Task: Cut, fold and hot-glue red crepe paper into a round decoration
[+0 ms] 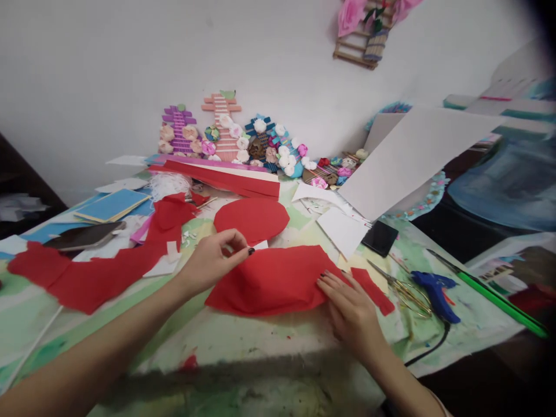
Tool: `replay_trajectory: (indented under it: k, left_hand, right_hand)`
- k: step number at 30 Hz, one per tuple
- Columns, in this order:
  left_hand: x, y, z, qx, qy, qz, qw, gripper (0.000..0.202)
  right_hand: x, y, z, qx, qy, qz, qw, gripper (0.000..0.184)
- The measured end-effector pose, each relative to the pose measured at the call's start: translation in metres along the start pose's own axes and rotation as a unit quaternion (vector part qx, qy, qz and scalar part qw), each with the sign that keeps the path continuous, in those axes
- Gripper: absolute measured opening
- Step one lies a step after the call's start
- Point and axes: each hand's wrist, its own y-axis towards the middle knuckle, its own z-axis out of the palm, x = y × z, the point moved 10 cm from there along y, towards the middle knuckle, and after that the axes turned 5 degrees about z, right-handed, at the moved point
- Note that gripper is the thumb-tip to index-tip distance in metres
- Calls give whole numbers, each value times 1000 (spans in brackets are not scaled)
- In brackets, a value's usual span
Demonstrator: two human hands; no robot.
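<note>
A folded, bulging piece of red paper or cloth (273, 281) lies on the table in front of me. My left hand (217, 258) is at its upper left edge, thumb and fingertip pinched together. A small white paper piece (262, 245) shows right at that pinch. At the right end of the red piece, my right hand (351, 307) rests with its fingers stretched over the edge. Just behind lies a red oval (252, 220), flat on the table. A red strip (372, 289) lies beside my right hand.
Gold scissors (406, 289), a blue glue gun (436, 292) with its cord and a green-handled tool (499, 301) lie at right. Torn red scraps (104, 272) and a dark phone (84, 236) are at left. A large white sheet (412, 162) stands tilted behind; flower crafts (226, 130) line the wall.
</note>
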Motion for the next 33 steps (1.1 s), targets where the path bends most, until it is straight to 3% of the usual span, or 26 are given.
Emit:
replay_trajectory:
  k: [3,7,11,15,19,24,28,33]
  left_hand:
    - [-13,15,19,38,70,72,994,28]
    - [-9,35,54,109,133,88,981,30]
    - [-4,45,81,195,59,57,977,30]
    - [3,48,86,220,-6,-1,975,34]
    - [10,39,90,275,-65,-60,957,46]
    - [-18,9,90,377,-261,-112,882,69]
    - [-40,-14,74,395,-333,-115,848,90]
    - [-12,-51,79,473,-323,-153,805,95]
  right_hand:
    - [-30,8,-9,-25,27,71,997,37]
    - [-62,9,-23,-50,42,201,977,43]
    - [-66,-9,-40,-95,18,279,955,36]
    - [-71,-35,-22,-26,131,384,914,40]
    - [-57,-38,-5,-5,276,375,885,44]
    - [-51,-33,12,-44,447,389,804,41]
    - [-48,-23,13,-72,518,384,761,40]
    - [-57,-18,27,-108,631,430,637,46]
